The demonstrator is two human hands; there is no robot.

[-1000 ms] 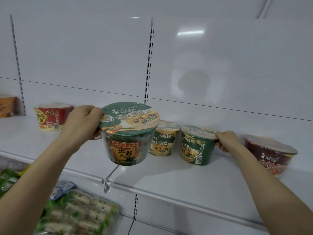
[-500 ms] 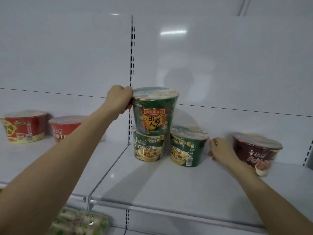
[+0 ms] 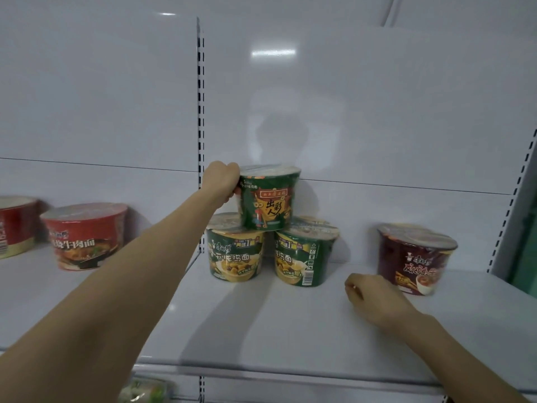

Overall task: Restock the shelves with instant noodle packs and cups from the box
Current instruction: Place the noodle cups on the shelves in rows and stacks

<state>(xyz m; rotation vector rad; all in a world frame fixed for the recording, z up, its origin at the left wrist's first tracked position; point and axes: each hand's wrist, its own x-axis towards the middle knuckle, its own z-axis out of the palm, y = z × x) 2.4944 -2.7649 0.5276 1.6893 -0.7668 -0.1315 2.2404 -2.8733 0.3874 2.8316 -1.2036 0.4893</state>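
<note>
At the left edge of the white shelf [image 3: 261, 330] stands a red cup [image 3: 14, 225], partly cut off by the frame. Just beside it is a second red noodle cup [image 3: 84, 237] printed with a bowl of beef noodles. Both are sealed under film lids, so what is inside cannot be seen.

To the right of the slotted upright [image 3: 200, 97], the left hand [image 3: 222, 180] reaches in at the end of an outstretched forearm. Its fingers [image 3: 236, 191] are curled round the left side of the top green cup [image 3: 268, 199], clamped just under the rim. This cup is upright, dark green with a red-and-gold label and a cartoon figure, its lid closed. It sits on top of two others, bridging the gap between them: the lower left green cup [image 3: 235, 251] and the lower right green cup [image 3: 303, 257]. Both are green and yellow with a chicken-noodle picture, sealed, and stand close to the back panel; the right one shows a barcode.

Further right, the right hand [image 3: 369, 295] is low over the shelf, near the lower right green cup and the maroon cup [image 3: 415, 263]. Its fingers [image 3: 353, 289] are loosely curled and hold nothing; whether they touch the shelf I cannot tell. The maroon cup is sealed and stands apart from the green stack.

Below the shelf edge, a blurred bagged item [image 3: 145, 392] shows.
</note>
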